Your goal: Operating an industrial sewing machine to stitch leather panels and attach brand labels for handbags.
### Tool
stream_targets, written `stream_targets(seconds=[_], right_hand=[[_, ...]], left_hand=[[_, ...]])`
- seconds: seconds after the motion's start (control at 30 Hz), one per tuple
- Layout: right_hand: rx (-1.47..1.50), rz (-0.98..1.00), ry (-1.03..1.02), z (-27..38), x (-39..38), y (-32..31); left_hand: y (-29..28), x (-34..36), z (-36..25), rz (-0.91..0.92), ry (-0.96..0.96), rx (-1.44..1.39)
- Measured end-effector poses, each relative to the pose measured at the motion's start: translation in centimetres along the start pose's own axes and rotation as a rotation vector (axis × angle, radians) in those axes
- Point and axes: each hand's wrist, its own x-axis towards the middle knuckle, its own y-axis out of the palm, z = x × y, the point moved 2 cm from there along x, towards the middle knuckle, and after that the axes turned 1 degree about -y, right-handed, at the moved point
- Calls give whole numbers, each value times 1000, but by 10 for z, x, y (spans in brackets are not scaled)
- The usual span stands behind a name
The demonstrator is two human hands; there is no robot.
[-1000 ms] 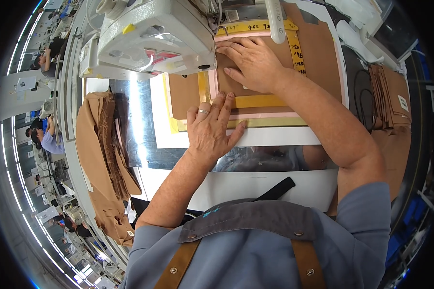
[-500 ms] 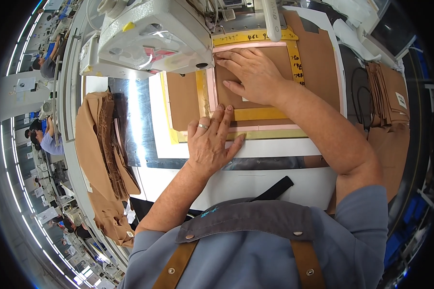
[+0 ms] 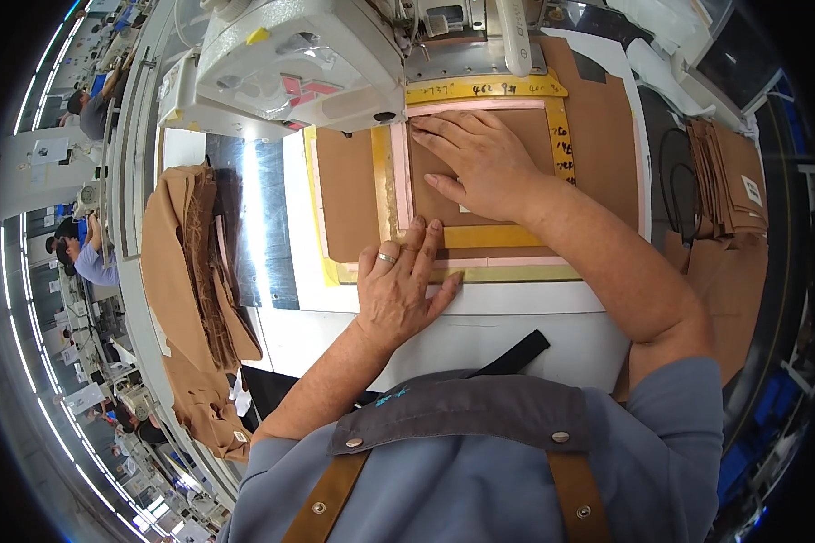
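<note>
Brown fabric [image 3: 349,195] lies flat under a template frame [image 3: 560,149] of yellow strips with handwritten marks and pink edging. My left hand [image 3: 395,288] rests on the frame's near left corner, fingers stretched out and apart, a ring on one finger. Farther in, my right hand [image 3: 487,165] lies flat on the fabric panel inside the frame, its fingertips by the pink edge at the upper left. Neither hand grips anything. Just beyond them stands the white head of a sewing machine [image 3: 303,77], with a metal clamp plate [image 3: 471,61] touching the frame's far side.
Folded brown fabric pieces [image 3: 177,262] hang at the left table edge. A stack of brown pieces [image 3: 729,176] lies at the right, beside a black cable [image 3: 675,172]. A monitor [image 3: 741,59] stands at the far right. Several people work at machines off to the left.
The template frame and fabric have slid toward me and slightly right, together with the clamp plate. Both my hands have moved along with them, still spread flat.
</note>
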Motion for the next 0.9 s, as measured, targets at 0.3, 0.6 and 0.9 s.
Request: stream_targets(seconds=[0.3,0.6,0.9], right_hand=[[0,5,-2,2,-2,-1],[-18,31,-15,6,-1,-2],[-39,39,-2,4,0,1]], left_hand=[[-9,14,11,22,60,-70],[10,86,59,-57,26,-98],[18,91,73,-25,87,-116]])
